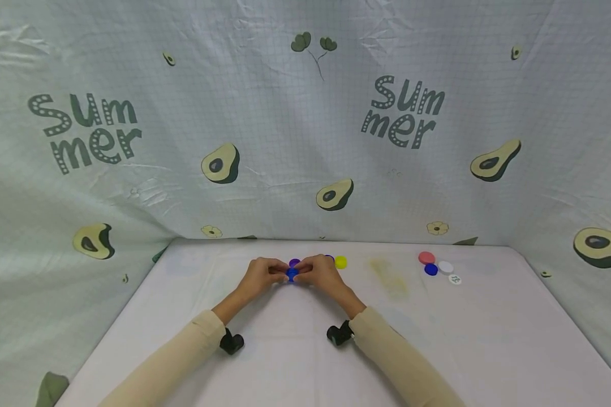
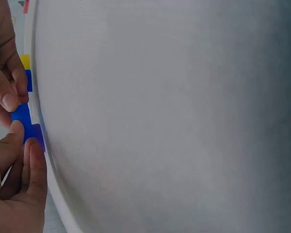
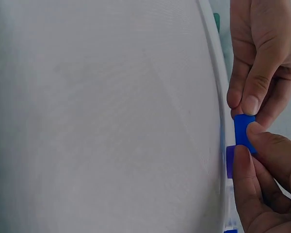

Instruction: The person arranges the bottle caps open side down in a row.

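Thumbs and fingers of both hands pinch a small blue bottle cap (image 1: 292, 272) between them, at the far middle of the white table. The left hand (image 1: 262, 275) holds its left side and the right hand (image 1: 319, 273) its right side. Seen from the left wrist, the blue cap shows edge-on, with fingertips at both ends. A purple cap (image 1: 295, 263) lies just behind the hands. Beyond the right hand, a darker blue cap (image 1: 330, 258) is partly hidden, beside a yellow cap (image 1: 340, 262).
Farther right on the table lie a red cap (image 1: 426, 258), a dark blue cap (image 1: 430, 269), a white cap (image 1: 445, 267) and a white disc with dark marks (image 1: 455, 279). A printed cloth (image 1: 275, 124) hangs behind the table. Yellowish stains (image 1: 389, 278) mark the tabletop.
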Available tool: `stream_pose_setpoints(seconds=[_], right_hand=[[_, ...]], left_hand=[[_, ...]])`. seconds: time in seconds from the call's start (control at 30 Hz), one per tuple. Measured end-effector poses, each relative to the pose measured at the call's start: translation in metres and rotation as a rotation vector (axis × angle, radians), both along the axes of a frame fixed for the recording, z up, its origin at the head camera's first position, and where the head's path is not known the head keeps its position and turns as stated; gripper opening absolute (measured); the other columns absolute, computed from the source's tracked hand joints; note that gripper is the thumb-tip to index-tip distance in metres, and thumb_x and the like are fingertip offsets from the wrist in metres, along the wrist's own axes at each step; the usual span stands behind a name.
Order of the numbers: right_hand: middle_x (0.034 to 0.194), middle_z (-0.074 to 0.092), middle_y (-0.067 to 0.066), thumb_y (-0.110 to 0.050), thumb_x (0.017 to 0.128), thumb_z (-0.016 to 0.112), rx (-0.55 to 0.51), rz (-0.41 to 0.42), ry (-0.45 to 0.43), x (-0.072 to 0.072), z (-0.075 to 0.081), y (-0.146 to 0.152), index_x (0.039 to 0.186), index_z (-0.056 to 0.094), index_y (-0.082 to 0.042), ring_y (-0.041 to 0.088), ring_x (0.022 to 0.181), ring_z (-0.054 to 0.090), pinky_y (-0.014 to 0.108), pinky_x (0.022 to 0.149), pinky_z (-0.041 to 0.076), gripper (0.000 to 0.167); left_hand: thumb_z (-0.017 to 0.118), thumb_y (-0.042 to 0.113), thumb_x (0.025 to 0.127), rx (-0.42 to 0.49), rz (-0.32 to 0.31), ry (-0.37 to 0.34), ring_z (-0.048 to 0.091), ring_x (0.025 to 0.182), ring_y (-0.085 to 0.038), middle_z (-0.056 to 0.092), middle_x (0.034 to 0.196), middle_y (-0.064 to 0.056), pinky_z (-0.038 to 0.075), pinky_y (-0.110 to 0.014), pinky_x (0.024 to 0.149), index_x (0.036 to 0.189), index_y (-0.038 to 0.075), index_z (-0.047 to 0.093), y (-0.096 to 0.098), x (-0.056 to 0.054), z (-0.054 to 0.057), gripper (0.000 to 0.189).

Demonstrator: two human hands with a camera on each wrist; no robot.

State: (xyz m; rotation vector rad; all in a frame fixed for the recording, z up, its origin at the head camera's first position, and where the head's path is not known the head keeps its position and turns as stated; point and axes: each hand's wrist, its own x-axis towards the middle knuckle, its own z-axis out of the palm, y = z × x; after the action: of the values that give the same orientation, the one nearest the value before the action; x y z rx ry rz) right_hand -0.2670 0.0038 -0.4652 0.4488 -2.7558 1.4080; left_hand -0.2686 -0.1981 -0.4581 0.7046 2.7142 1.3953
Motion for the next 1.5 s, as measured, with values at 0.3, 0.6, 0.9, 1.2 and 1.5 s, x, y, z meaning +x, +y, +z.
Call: stream_pose_setpoints(seconds=[0.3,0.6,0.9,1.2,1.5], right_hand=[[0.089,0.077,0.009,-0.010,0.084,0.084,-0.003,0.004,-0.035,0.001,-0.001,-0.003,0.106,0.078,0.000,0.013,0.078,0.072,0.024,0.070,0.059,0.024],[0.091,0.077,0.008,-0.007,0.085,0.083,0.051,0.016,-0.036,0.002,-0.002,-0.001,0.108,0.078,-0.001,0.013,0.080,0.072,0.025,0.072,0.059,0.024],[0.100,0.077,0.010,-0.009,0.089,0.079,0.107,0.075,-0.087,0.003,0.013,0.008,0.116,0.075,0.000,0.014,0.082,0.071,0.026,0.074,0.059,0.028],[0.109,0.075,0.010,-0.008,0.095,0.070,0.164,0.137,-0.037,0.020,0.033,0.042,0.120,0.073,-0.002,0.019,0.095,0.072,0.029,0.079,0.059,0.026],[0.115,0.074,0.010,-0.009,0.097,0.068,0.172,0.071,-0.006,0.035,0.035,0.085,0.118,0.073,-0.003,0.026,0.105,0.071,0.038,0.088,0.059,0.022]], left_hand=[[0.076,-0.002,0.088,-0.032,0.038,-0.033,0.074,0.091,-0.025,0.076,0.101,-0.016,0.060,-0.030,0.080,0.108,-0.005,0.075,0.002,0.000,-0.001,0.020],[0.077,0.001,0.088,-0.068,0.002,-0.045,0.073,0.087,-0.020,0.076,0.100,-0.013,0.060,-0.028,0.077,0.108,-0.003,0.076,0.003,0.000,-0.003,0.020],[0.074,-0.006,0.088,-0.115,-0.027,-0.060,0.070,0.086,-0.019,0.074,0.096,-0.012,0.059,-0.028,0.075,0.108,-0.007,0.072,0.006,-0.006,0.003,0.020],[0.067,-0.005,0.089,-0.124,-0.044,0.038,0.068,0.083,-0.018,0.073,0.089,-0.009,0.059,-0.030,0.074,0.105,-0.006,0.071,0.001,-0.001,0.025,0.016],[0.066,0.002,0.096,-0.125,-0.072,-0.028,0.069,0.091,-0.020,0.075,0.101,-0.010,0.058,-0.031,0.079,0.109,-0.002,0.072,0.029,0.010,0.032,0.015]])
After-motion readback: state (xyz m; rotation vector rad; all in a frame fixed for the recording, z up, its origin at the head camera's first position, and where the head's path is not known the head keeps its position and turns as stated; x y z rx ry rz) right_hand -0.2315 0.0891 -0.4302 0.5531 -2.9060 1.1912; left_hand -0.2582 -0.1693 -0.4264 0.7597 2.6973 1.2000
